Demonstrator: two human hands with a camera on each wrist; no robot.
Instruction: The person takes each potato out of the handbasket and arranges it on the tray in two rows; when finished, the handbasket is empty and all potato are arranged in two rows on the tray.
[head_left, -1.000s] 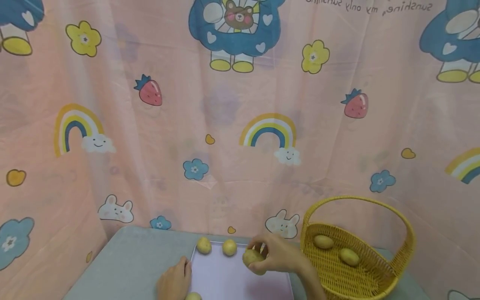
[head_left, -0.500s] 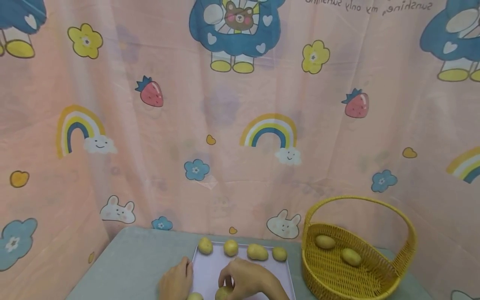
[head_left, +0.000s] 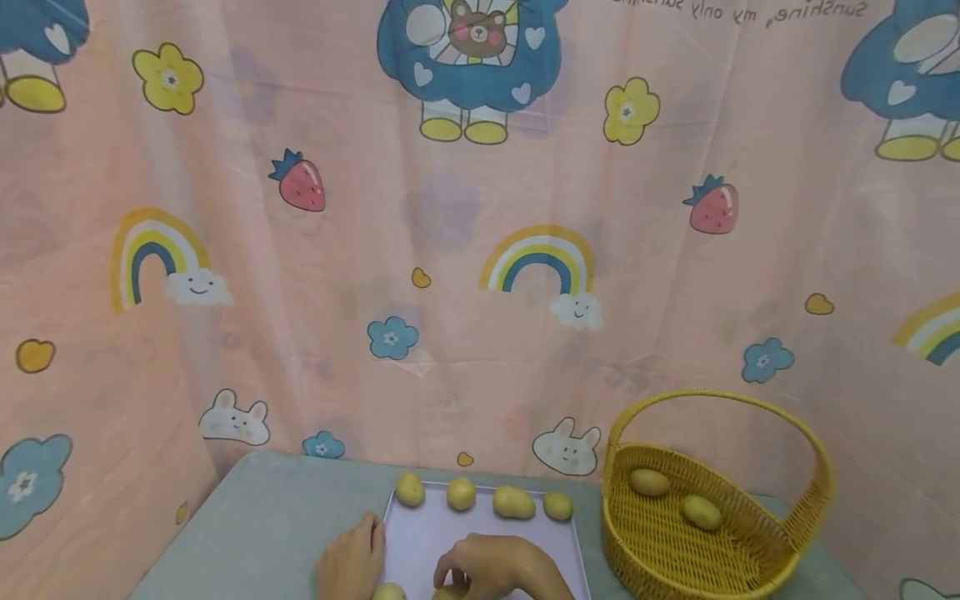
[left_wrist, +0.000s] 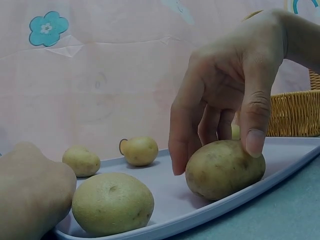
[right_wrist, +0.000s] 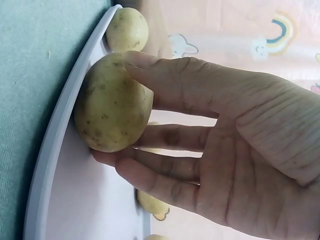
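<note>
Pinched between thumb and fingers of my right hand (head_left: 491, 562) is a potato (left_wrist: 222, 170), low at the front of the pale lilac tray (head_left: 420, 542). In the right wrist view the thumb lies on one side of this potato (right_wrist: 112, 102) and fingertips show at the other. My left hand (head_left: 351, 557) rests at the tray's left edge; how its fingers lie there is hidden. Close beside it sits another potato (left_wrist: 114, 204) in the front left corner. Along the tray's back edge several potatoes stand in a row, from the left one (head_left: 410, 490) to the right one (head_left: 558, 507).
To the right of the tray stands a yellow wicker basket (head_left: 622, 542) with a tall handle and two potatoes (head_left: 701, 512) inside. A grey-green cloth covers the table (head_left: 247, 525). Behind it hangs a pink printed curtain (head_left: 450, 400).
My right hand has set a potato at the back right of the tray, moved to the front and lowered another potato there. The left hand stays in place.
</note>
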